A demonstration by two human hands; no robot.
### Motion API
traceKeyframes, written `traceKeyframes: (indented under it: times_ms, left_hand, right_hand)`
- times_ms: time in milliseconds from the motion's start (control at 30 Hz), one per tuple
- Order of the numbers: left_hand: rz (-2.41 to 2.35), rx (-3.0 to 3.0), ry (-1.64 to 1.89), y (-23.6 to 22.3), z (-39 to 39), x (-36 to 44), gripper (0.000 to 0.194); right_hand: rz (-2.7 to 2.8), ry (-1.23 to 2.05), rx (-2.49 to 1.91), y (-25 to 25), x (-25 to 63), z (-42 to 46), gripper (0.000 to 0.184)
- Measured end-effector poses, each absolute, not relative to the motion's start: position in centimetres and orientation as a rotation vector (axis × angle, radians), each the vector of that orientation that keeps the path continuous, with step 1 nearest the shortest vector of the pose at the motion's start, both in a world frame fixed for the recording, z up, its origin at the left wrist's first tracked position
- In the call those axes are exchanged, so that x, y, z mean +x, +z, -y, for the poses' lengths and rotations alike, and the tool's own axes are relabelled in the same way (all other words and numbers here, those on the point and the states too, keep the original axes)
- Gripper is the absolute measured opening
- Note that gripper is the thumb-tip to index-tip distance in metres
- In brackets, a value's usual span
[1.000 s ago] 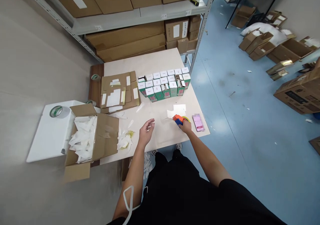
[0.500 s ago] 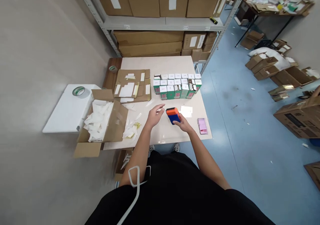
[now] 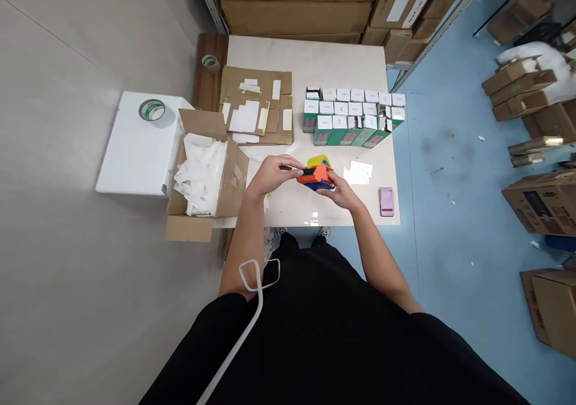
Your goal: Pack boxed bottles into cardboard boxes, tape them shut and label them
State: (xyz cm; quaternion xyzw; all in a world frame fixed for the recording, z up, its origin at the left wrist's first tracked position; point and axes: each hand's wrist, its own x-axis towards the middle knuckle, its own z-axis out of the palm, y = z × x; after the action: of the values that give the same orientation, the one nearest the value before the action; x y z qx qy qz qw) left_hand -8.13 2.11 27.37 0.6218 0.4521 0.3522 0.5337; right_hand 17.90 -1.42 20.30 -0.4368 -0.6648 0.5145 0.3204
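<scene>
Left hand [image 3: 270, 174] has reached the tape dispenser [image 3: 317, 177], fingers nearly together at its black edge, grip unconfirmed; it is now worked two-handed. Right hand [image 3: 344, 195] still clasps it between bent fingers and thumb.

Your tape dispenser [image 3: 315, 177] is orange and blue with a black part, its tape roll [image 3: 320, 161] yellow. You have green, white and pink small boxes [image 3: 338, 130], a pale cream table [image 3: 288, 209], a pinkish-purple phone [image 3: 386, 201], a black shirt [image 3: 315, 333] and a blue floor [image 3: 443, 213].
</scene>
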Motion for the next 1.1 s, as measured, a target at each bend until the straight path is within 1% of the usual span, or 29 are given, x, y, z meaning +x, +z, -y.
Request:
traceKeyframes:
  times_ms: [100, 333, 567, 767, 867, 1033, 1100]
  left_hand:
    - [-1.125, 1.470, 0.875, 26.9, -2.1, -9.6, 0.023]
    - [-1.322, 1.554, 1.066, 26.0, -1.9, -11.3, 0.016]
    - [-1.416, 1.652, 1.192, 27.3, -2.0, -14.0, 0.017]
    - [-1.396, 1.742, 1.244, 28.2, -1.4, -14.7, 0.021]
    - [-1.416, 1.730, 1.290, 28.3, -0.2, -14.6, 0.030]
    - [-1.511, 1.613, 1.322, 28.6, 2.2, -15.0, 0.062]
    - [-1.577, 1.526, 1.405, 28.8, 2.8, -15.9, 0.070]
  right_hand:
    - [1.782, 1.344, -1.168, 20.5, 16.3, 1.2, 0.058]
    - [1.782, 1.362, -1.163, 20.1, 12.7, 1.1, 0.056]
    - [1.730, 1.374, -1.222, 19.5, 11.8, 1.7, 0.063]
    - [1.677, 1.377, -1.256, 19.2, 10.8, 2.6, 0.064]
    - [1.658, 1.288, -1.285, 19.9, 9.9, 2.3, 0.062]
    - [1.683, 1.152, -1.257, 21.4, 7.7, 0.6, 0.054]
    - [1.681, 1.104, -1.280, 21.7, 6.6, -0.3, 0.051]
